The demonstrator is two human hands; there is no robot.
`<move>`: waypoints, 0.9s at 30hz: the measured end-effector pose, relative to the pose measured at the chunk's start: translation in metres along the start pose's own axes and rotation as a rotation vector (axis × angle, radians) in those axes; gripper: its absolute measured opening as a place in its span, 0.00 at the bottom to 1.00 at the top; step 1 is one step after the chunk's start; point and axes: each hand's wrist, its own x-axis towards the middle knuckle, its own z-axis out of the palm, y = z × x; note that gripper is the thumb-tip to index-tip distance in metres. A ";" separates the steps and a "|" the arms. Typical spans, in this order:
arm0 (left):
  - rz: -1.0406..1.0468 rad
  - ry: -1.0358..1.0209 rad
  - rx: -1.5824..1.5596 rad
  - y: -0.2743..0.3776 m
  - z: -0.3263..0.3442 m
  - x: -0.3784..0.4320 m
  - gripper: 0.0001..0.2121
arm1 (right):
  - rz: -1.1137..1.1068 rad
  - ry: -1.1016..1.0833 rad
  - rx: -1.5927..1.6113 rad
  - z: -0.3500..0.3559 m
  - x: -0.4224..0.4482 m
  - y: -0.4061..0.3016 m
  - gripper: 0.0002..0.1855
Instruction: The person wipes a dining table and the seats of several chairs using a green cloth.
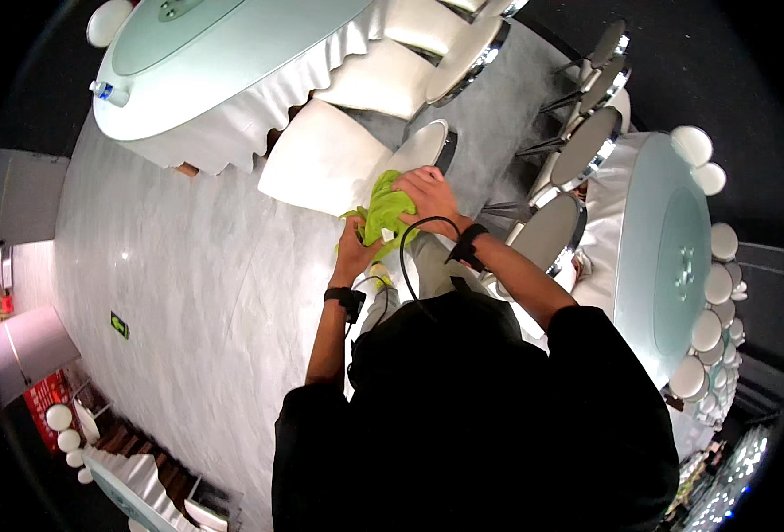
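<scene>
A bunched lime-green cloth with a small white tag hangs between my two hands, just in front of my legs. My left hand grips its lower left side. On the upper right side, my right hand is closed on the same cloth. Right beyond the cloth stands a chair with a cream seat and a round back with a shiny metal edge; the cloth overlaps it in view, and I cannot tell whether they touch. Both wrists wear black bands, with a black cable near them.
A long glass-topped table with a white skirt and a plastic bottle stands at the upper left. More round-backed chairs line it. Another table with chairs is close on my right. A green arrow sign marks the grey floor.
</scene>
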 end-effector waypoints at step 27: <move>0.213 -0.578 0.021 0.195 0.146 -0.024 0.21 | 0.656 0.512 0.007 -0.170 -0.187 -0.031 0.34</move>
